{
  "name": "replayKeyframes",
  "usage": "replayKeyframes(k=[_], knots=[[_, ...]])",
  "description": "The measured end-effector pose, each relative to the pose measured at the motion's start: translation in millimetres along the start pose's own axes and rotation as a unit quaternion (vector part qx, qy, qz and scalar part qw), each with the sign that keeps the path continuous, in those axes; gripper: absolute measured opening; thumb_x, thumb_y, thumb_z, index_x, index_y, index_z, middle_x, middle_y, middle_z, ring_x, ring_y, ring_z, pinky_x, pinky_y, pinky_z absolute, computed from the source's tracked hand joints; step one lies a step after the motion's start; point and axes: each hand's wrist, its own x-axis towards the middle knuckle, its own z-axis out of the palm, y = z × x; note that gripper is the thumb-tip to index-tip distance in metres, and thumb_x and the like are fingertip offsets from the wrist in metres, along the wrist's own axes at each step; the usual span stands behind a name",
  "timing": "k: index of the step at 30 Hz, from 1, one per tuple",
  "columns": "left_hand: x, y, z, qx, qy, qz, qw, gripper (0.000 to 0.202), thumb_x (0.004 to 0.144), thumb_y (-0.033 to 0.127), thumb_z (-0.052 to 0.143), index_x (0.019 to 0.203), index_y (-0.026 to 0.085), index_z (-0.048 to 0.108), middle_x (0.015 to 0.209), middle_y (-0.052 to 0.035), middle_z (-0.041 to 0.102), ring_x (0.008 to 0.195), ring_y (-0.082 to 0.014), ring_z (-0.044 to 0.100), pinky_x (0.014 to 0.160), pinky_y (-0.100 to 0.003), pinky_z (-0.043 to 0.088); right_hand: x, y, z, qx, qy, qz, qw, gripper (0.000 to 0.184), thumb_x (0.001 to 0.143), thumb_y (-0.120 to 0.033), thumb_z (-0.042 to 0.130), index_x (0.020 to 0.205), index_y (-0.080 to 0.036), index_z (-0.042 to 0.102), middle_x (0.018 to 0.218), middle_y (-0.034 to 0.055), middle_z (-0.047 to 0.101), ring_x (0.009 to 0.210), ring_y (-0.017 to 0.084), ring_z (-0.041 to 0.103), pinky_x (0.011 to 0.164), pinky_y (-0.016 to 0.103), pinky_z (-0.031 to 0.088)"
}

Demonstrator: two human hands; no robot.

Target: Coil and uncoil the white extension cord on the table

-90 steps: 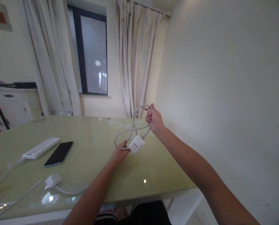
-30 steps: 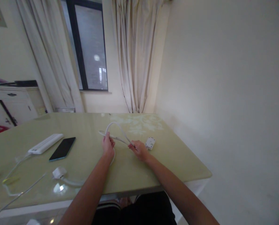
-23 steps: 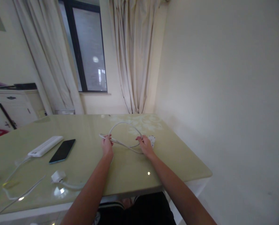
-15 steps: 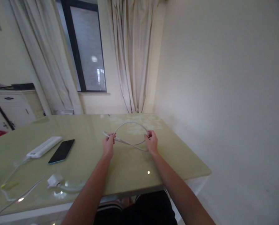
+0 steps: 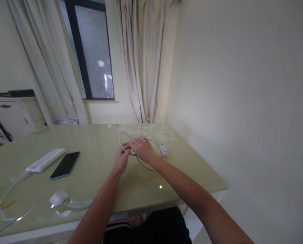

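Note:
A thin white cable [image 5: 145, 166] lies in loose loops around both hands above the table. The fingers of my left hand [image 5: 122, 159] are closed on the cable where its strands meet. My right hand [image 5: 143, 149] reaches across against the left fingertips, its fingers bent together over the cable and partly hiding it. Just right of that hand, a small white plug-like piece [image 5: 163, 150] shows beside the loop; the hand is apart from it.
On the left lie a white power strip [image 5: 46, 160], a dark phone [image 5: 65, 165] and a white plug [image 5: 59, 198] with a thick cord. Another thin cable [image 5: 26, 212] runs near the front left. The table [image 5: 192, 169] meets a wall on the right.
My right hand has moved left from the loop's right side to my left hand. The white plug-like piece now shows at the right, and the loops have narrowed and shifted.

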Motion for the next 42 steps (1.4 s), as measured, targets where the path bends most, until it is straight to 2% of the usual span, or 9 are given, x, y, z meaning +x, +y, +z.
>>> replayKeyframes(k=[4, 7, 12, 16, 20, 23, 28, 35, 42], knots=[[0.1, 9.1, 1.5, -0.039, -0.006, -0.100, 0.994, 0.030, 0.068, 0.031, 0.060, 0.086, 0.014, 0.077, 0.101, -0.0115, 0.070, 0.081, -0.0203, 0.064, 0.069, -0.031, 0.053, 9.2, 17.5, 0.2, 0.005, -0.090, -0.006, 0.996, 0.023, 0.104, -0.020, 0.043, 0.108, -0.014, 0.066, 0.107, 0.0131, 0.071, 0.106, 0.024, 0.063, 0.094, 0.038, 0.045], [2.6, 12.1, -3.8, -0.018, -0.024, -0.172, 0.985, 0.041, 0.066, 0.034, 0.059, 0.096, 0.012, 0.076, 0.090, -0.0114, 0.073, 0.070, -0.0194, 0.065, 0.062, -0.030, 0.052, 4.3, 49.4, -10.3, 0.016, -0.106, 0.135, 0.985, 0.027, 0.106, -0.030, 0.044, 0.111, -0.018, 0.067, 0.110, 0.0123, 0.072, 0.102, 0.022, 0.066, 0.084, 0.032, 0.047], [4.4, 10.3, -10.2, 0.100, -0.064, -0.123, 0.985, 0.033, 0.069, 0.036, 0.058, 0.087, 0.015, 0.076, 0.069, -0.0076, 0.071, 0.059, -0.0198, 0.063, 0.057, -0.030, 0.049, -19.1, 117.0, -33.1, 0.075, -0.021, 0.416, 0.906, 0.038, 0.106, -0.045, 0.041, 0.103, -0.022, 0.072, 0.097, 0.0089, 0.075, 0.087, 0.022, 0.068, 0.073, 0.029, 0.044], [3.6, 8.6, -8.6, 0.155, -0.047, -0.109, 0.981, 0.026, 0.071, 0.034, 0.055, 0.078, 0.017, 0.074, 0.063, -0.0064, 0.069, 0.053, -0.0198, 0.060, 0.053, -0.029, 0.043, -42.9, 147.8, -29.3, 0.132, 0.014, 0.498, 0.857, 0.035, 0.104, -0.040, 0.045, 0.093, -0.022, 0.073, 0.085, 0.0069, 0.073, 0.082, 0.022, 0.065, 0.074, 0.030, 0.043], [2.0, 11.2, -6.1, 0.171, -0.022, -0.084, 0.981, 0.022, 0.069, 0.032, 0.054, 0.075, 0.019, 0.071, 0.058, -0.0041, 0.065, 0.051, -0.0189, 0.055, 0.051, -0.028, 0.037, -47.9, 130.7, -14.5, 0.073, 0.074, 0.440, 0.892, 0.032, 0.100, -0.019, 0.044, 0.120, -0.018, 0.069, 0.114, 0.0168, 0.070, 0.107, 0.028, 0.061, 0.091, 0.040, 0.043], [-1.5, 16.5, -4.0, 0.167, -0.017, -0.057, 0.984, 0.021, 0.070, 0.032, 0.053, 0.074, 0.019, 0.069, 0.060, -0.0038, 0.065, 0.055, -0.0195, 0.056, 0.054, -0.028, 0.038, -35.1, 89.5, -10.6, 0.024, 0.123, 0.258, 0.958, 0.047, 0.097, -0.011, 0.046, 0.142, -0.019, 0.055, 0.143, 0.0180, 0.055, 0.135, 0.030, 0.045, 0.111, 0.047, 0.031], [-11.0, 27.8, -2.3, 0.153, -0.005, 0.025, 0.988, 0.016, 0.073, 0.028, 0.052, 0.077, 0.021, 0.066, 0.068, -0.0046, 0.068, 0.062, -0.0211, 0.060, 0.061, -0.030, 0.043, -4.2, 22.0, -6.5, 0.045, -0.003, -0.062, 0.997, 0.025, 0.100, -0.026, 0.054, 0.121, -0.018, 0.065, 0.113, 0.0126, 0.071, 0.117, 0.025, 0.059, 0.106, 0.041, 0.037], [-16.2, 24.9, -4.7, 0.246, 0.038, 0.100, 0.963, 0.015, 0.072, 0.025, 0.065, 0.086, 0.024, 0.073, 0.088, -0.0096, 0.074, 0.084, -0.0278, 0.065, 0.083, -0.035, 0.044, 8.1, 22.5, 1.4, 0.052, -0.090, 0.010, 0.995, 0.022, 0.100, -0.035, 0.059, 0.094, -0.019, 0.073, 0.091, 0.0097, 0.076, 0.085, 0.022, 0.070, 0.077, 0.032, 0.043], [-4.1, 16.1, -4.2, 0.211, -0.017, -0.037, 0.977, 0.021, 0.081, 0.035, 0.058, 0.083, 0.021, 0.073, 0.067, -0.0051, 0.065, 0.062, -0.0214, 0.059, 0.063, -0.031, 0.044, -13.5, 60.6, -12.7, 0.099, -0.049, 0.222, 0.969, 0.034, 0.102, -0.050, 0.049, 0.096, -0.027, 0.073, 0.092, 0.0053, 0.075, 0.081, 0.020, 0.068, 0.065, 0.027, 0.037]])
